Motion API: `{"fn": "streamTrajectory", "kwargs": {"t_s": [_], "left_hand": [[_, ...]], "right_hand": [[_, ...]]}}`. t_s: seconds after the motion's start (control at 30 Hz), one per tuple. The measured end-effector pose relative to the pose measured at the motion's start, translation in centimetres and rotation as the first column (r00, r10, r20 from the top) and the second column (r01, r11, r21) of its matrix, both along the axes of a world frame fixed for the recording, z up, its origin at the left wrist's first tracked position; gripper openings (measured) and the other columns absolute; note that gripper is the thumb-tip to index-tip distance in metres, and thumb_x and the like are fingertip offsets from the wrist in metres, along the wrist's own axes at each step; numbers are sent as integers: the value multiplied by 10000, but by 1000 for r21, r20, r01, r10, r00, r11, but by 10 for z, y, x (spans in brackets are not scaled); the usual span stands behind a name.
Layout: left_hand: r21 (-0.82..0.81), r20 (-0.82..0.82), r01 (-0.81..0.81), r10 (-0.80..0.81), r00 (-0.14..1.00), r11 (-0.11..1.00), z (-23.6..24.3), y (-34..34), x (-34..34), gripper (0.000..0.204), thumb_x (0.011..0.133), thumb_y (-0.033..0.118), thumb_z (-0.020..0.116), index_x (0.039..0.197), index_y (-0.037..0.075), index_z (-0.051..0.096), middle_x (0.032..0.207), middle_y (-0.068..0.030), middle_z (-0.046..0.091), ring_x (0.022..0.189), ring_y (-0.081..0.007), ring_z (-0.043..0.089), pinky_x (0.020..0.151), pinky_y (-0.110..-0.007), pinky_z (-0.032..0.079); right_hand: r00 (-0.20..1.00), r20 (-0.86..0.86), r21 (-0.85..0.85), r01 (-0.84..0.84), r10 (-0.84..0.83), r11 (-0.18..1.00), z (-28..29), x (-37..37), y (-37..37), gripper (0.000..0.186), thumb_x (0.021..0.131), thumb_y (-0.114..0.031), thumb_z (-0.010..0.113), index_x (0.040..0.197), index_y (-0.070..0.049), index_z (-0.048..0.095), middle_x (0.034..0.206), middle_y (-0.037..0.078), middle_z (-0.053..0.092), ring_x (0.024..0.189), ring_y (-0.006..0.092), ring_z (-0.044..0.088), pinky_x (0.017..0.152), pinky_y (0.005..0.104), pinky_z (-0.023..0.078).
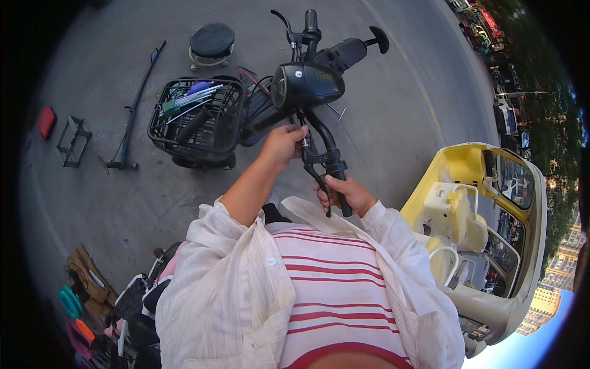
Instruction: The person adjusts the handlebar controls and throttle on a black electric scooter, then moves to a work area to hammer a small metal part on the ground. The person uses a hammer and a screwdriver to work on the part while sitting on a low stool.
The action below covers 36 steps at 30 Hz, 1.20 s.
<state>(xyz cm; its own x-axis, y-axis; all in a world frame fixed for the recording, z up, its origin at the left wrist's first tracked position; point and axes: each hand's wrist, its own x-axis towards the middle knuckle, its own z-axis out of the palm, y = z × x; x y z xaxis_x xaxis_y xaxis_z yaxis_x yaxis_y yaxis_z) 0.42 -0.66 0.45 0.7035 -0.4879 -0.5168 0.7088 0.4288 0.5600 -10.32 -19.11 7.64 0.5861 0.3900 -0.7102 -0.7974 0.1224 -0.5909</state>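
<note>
A black scooter's handlebar [325, 134] runs down toward me from under a rounded black headlamp housing [319, 86]. My left hand [286, 143] pinches the brake cable [305, 126] beside the bar, just above the lever mount. My right hand [344, 192] is closed around the lower handlebar grip, its fingers by the black brake lever [319, 180]. The far grip [311, 21] points away from me. A black wire basket [160, 135] with pale rods and green and purple items sits left of the headlamp.
A round stool [211, 41], a long metal pump-like tool [131, 123], a metal frame [69, 142] and a red case [48, 122] lie on the pavement. A yellow-and-white cabin vehicle [442, 160] stands close on my right. Other bikes and cardboard [92, 277] are at lower left.
</note>
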Motion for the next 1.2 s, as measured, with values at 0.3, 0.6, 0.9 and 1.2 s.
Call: {"fn": "streamTrajectory", "kwargs": {"t_s": [0.3,0.6,0.9,1.2], "left_hand": [[31,51,-140,139,989,990,-3,-15,9,181,905,218,628,912,38,612,778,-4,606,638,-128,588,608,-303,488],[61,49,-143,140,989,988,-4,-15,9,165,894,229,644,869,69,614,704,29,571,585,-104,544,546,-269,423],[-261,-136,-133,100,986,956,-8,-3,-38,254,967,296,542,1083,70,549,952,-55,626,806,-172,633,780,-358,546],[-148,-16,-205,205,979,968,5,-1,-61,287,921,236,622,1108,26,568,868,-32,606,718,-125,572,638,-274,491]], "right_hand": [[993,108,-224,-21,46,974,11,-2,-1,464,921,-298,609,1221,49,540,1072,151,654,917,242,669,778,319,549],[962,128,-316,-192,242,929,13,7,-10,434,915,-323,593,1163,33,601,1155,156,632,964,234,645,767,337,552],[828,105,-825,-237,551,513,36,12,-7,494,870,-450,639,1031,17,629,922,106,647,775,193,588,674,298,484],[399,227,-962,-51,888,268,74,61,13,491,760,-423,756,877,24,590,850,162,577,743,283,551,653,379,440]]}}
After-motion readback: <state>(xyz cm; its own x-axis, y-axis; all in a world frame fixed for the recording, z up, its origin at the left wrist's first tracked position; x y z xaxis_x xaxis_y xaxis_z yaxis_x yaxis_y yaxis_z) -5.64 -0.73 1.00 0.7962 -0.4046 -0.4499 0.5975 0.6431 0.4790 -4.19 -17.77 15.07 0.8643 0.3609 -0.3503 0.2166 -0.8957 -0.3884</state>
